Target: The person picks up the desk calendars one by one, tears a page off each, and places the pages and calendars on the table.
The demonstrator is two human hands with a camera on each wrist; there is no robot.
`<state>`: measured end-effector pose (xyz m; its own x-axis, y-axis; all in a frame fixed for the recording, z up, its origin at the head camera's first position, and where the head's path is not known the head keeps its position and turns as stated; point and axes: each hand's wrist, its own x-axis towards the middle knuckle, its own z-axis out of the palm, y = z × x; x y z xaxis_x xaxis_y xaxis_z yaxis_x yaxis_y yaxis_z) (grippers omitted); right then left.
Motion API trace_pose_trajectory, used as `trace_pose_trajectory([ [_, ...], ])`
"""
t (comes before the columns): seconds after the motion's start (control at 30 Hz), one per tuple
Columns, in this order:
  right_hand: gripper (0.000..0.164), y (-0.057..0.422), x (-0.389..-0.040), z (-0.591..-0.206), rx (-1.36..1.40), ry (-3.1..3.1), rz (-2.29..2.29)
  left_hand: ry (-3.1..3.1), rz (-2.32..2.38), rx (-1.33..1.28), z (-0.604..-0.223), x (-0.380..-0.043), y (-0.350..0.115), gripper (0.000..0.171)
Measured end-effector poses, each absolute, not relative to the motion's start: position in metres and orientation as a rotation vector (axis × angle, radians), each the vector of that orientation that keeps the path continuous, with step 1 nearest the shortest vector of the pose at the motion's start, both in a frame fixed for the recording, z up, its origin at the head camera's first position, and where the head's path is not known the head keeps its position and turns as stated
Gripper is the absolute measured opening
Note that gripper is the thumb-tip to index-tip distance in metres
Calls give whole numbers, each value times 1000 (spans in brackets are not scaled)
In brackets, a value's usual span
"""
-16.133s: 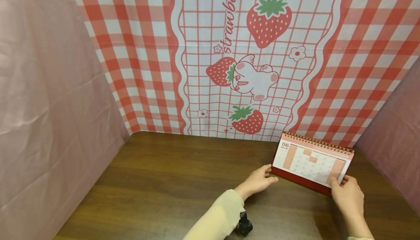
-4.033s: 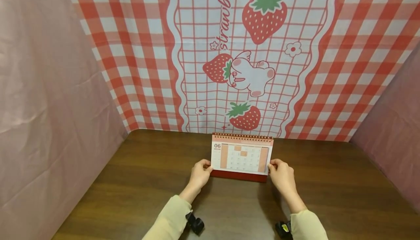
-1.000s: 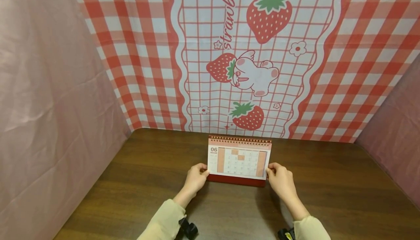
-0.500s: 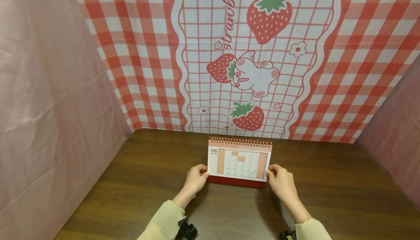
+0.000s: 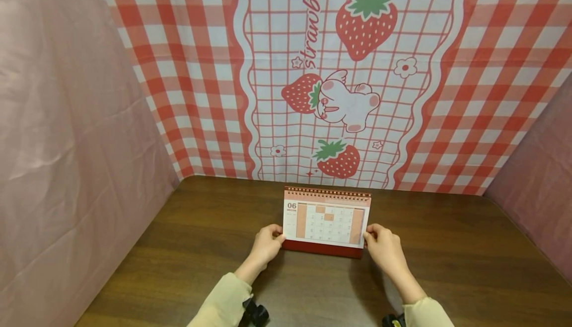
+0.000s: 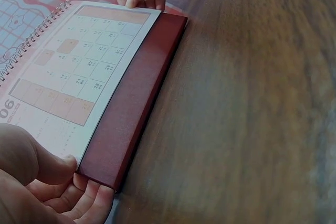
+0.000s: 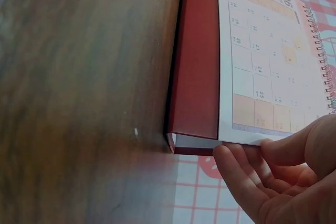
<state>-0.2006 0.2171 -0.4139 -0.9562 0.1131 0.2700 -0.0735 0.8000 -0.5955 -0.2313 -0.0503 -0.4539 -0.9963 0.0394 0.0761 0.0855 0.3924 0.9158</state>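
Note:
A desk calendar (image 5: 328, 225) with a dark red base stands tilted back on the wooden table, its page marked 06 facing me. At its left edge, my left hand (image 5: 266, 244) pinches the lower corner, thumb on the page side. My right hand (image 5: 387, 250) holds the opposite edge the same way. In the left wrist view, the left thumb lies on the page and curled fingers sit at the end of the red base (image 6: 134, 98). From the right wrist, the right thumb and fingers (image 7: 244, 174) pinch the edge of the page; the hollow end of the stand shows beside them.
The brown wooden table (image 5: 201, 227) extends to both sides and in front of the calendar. Behind it hangs a red-and-white checked strawberry cloth (image 5: 214, 93). Pinkish curtains close off the left (image 5: 76, 143) and the right (image 5: 540, 183). Both wrists wear black camera mounts.
Since the earliest frame the calendar has moved from the right side to the middle and now faces me squarely. The left hand now holds its left edge. Over the last second, hardly anything moves.

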Motion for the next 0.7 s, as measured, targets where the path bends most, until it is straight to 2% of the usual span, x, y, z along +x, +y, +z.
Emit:
trace_pose_trajectory([
  [0.7,13,218,-198,-408,-28,-2719,920,-2612,-1741,-164,-449,-229,-51,14],
])
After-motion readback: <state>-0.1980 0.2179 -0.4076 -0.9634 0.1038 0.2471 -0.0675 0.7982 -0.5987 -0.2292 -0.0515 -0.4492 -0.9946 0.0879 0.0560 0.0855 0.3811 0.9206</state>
